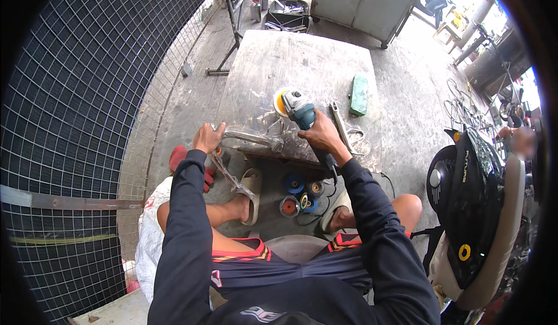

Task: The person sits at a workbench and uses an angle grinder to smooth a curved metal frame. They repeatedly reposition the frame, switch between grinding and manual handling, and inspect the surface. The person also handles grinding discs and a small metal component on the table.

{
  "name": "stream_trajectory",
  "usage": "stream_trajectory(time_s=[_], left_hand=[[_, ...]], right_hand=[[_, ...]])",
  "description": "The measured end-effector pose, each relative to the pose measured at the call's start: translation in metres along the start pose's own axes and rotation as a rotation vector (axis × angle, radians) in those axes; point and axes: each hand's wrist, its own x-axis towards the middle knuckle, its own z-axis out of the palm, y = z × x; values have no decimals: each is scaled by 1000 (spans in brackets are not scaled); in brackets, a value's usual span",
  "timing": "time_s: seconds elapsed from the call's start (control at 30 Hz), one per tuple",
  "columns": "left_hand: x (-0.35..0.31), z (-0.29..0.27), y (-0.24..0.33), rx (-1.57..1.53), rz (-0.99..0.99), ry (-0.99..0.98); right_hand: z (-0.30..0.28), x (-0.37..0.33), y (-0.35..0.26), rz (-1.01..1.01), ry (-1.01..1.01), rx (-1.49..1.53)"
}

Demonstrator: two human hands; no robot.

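My right hand (324, 134) is wrapped round the body of an angle grinder (302, 113), a teal and black tool with a silver head. Its yellow-faced disc (281, 102) is over the wooden board (296, 52). My left hand (207, 138) is closed on a shiny, bent metal bracket (250, 137). One arm of it reaches over the board's near edge; the other hangs toward my left foot. The bracket's far end lies close to the grinder. Right of the grinder rest a second metal bracket (342, 126) and a green block (359, 95). Whether the disc spins, I cannot tell.
Several grinding discs and wheels (294, 183) lie on the floor between my feet, beside the grinder's cord (334, 185). Wire mesh (87, 92) stands at left, a black motorcycle panel (465, 197) at right. A grey cabinet (365, 5) and a tool tray (288, 16) are behind.
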Motion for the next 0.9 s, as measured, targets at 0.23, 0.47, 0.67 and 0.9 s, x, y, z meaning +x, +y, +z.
stream_trajectory(time_s=[0.23,0.47,0.67,0.9], left_hand=[[-1,-1,0,21,-31,-27],[0,-2,-1,-17,-49,-41],[-1,-2,1,-19,-63,-50],[-3,-4,4,-30,-63,-69]], right_hand=[[-5,6,-32,-35,-23,-239],[-13,13,-43,-90,-20,-370],[-7,15,-39,-81,13,-370],[-15,22,-42,-40,216,-325]])
